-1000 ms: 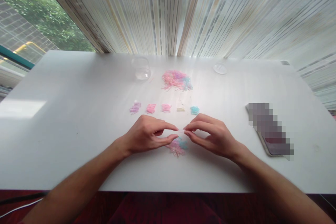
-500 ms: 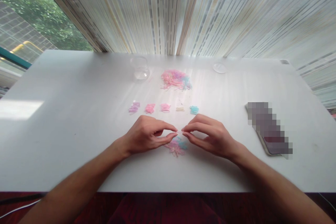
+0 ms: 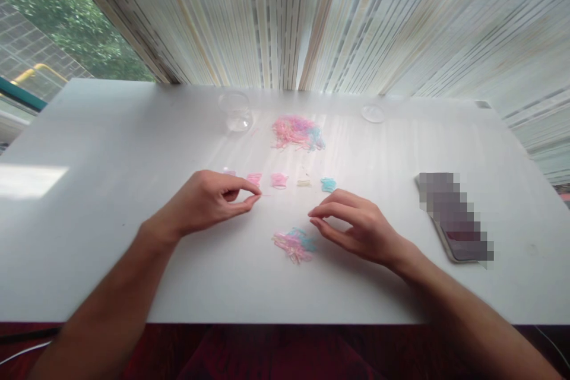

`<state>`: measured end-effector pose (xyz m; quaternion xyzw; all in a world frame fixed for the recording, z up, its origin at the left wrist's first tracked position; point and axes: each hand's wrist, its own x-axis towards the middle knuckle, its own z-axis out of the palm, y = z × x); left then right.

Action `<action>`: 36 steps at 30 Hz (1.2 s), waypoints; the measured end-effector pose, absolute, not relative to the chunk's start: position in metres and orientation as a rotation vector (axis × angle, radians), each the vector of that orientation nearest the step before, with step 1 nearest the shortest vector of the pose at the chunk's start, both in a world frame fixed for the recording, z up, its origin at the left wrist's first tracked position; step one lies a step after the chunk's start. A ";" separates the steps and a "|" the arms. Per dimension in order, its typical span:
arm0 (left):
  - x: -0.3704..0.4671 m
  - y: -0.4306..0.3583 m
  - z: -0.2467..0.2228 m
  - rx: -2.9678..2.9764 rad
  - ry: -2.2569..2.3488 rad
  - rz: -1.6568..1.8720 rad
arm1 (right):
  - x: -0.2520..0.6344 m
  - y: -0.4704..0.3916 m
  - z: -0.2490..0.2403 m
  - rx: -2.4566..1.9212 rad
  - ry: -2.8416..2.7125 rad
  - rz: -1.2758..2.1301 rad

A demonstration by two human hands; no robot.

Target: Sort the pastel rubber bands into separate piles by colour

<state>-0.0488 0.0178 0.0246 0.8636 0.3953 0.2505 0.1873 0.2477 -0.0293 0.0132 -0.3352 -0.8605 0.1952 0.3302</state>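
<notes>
My left hand (image 3: pixel 211 202) pinches a small, thin pink rubber band (image 3: pixel 266 195) between thumb and forefinger, just in front of the row of sorted bands. My right hand (image 3: pixel 351 222) hovers right of centre, thumb and fingertips close together with no band visible between them. Left of its fingertips lies a loose mixed pile of rubber bands (image 3: pixel 294 244). Small groups run across the table: purple bands (image 3: pixel 229 171) partly hidden behind my left hand, deeper pink bands (image 3: pixel 254 179), light pink bands (image 3: pixel 279 181), cream bands (image 3: pixel 303 183) and turquoise bands (image 3: pixel 328 184).
A larger mixed heap of bands (image 3: pixel 297 133) lies at the back of the white table (image 3: pixel 111 148). A clear container (image 3: pixel 236 113) stands to its left, a clear round lid (image 3: pixel 373 113) to its right. A phone (image 3: pixel 454 219) rests on the right. A striped curtain hangs behind.
My hands were together above the near pile. My left hand has moved left and away toward the sorted row with the pink band; my right hand has stayed almost in place.
</notes>
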 end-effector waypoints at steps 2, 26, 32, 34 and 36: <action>-0.062 0.024 0.027 2.368 1.208 0.629 | 0.248 -0.029 0.013 -0.877 -2.259 0.504; -0.030 0.020 0.005 2.673 1.216 0.843 | 0.248 -0.029 0.008 -0.876 -2.329 0.555; -0.019 0.020 -0.008 2.905 1.227 0.907 | 0.248 -0.029 0.010 -0.878 -2.329 0.558; -0.022 0.021 -0.008 2.949 1.231 0.912 | 0.248 -0.029 0.010 -0.875 -2.328 0.553; -0.024 0.022 -0.007 2.992 1.215 0.890 | 0.248 -0.029 0.010 -0.876 -2.327 0.546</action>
